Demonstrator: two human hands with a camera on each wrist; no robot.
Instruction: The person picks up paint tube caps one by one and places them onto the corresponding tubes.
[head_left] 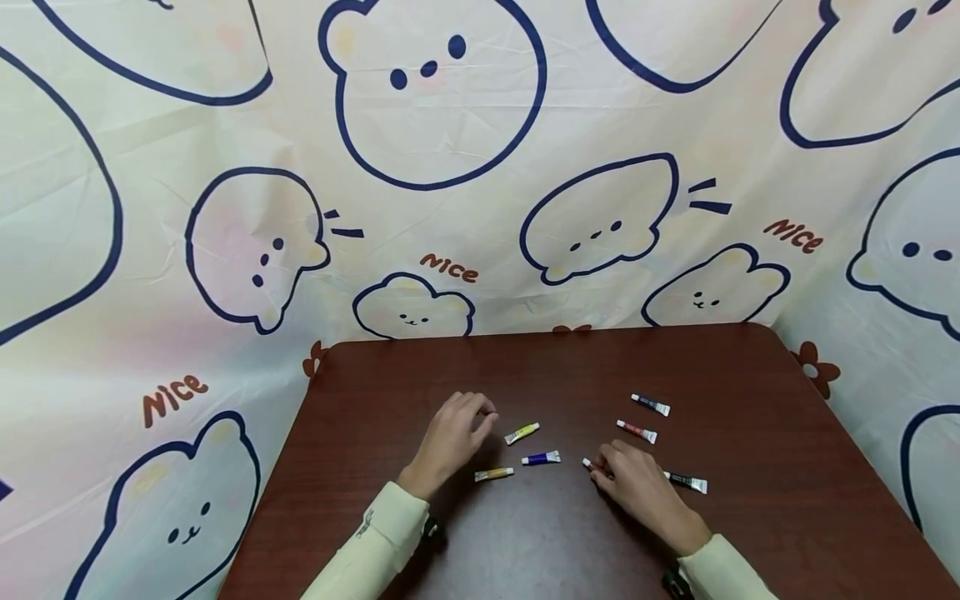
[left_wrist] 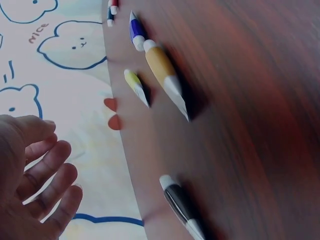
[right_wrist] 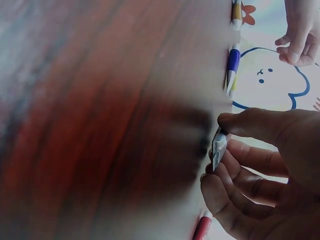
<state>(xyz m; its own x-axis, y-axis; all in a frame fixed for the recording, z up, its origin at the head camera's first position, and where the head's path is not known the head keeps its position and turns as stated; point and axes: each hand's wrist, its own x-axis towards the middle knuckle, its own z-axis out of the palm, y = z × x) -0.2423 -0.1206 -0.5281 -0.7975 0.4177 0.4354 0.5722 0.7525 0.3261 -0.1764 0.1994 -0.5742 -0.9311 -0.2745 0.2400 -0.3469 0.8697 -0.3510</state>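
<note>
My right hand (head_left: 637, 487) pinches a small paint tube (right_wrist: 219, 147) between thumb and fingertips. Its silvery crimped end shows in the right wrist view, and its white cap pokes out past the fingers in the head view; its colour is hidden. Beside that hand lies a black-labelled tube (head_left: 686, 482), with a red tube (head_left: 637, 431) and a dark blue one (head_left: 650, 405) beyond. My left hand (head_left: 450, 442) hovers with loosely bent fingers, holding nothing. To its right lie yellow (head_left: 522, 433), purple-blue (head_left: 541, 458) and ochre (head_left: 494, 474) tubes.
Everything lies on a dark reddish-brown wooden table (head_left: 480, 558) with rounded far corners. Another black tube (left_wrist: 182, 205) lies near the left hand in the left wrist view. A pale cloth (head_left: 495, 242) with bear drawings hangs behind and at both sides.
</note>
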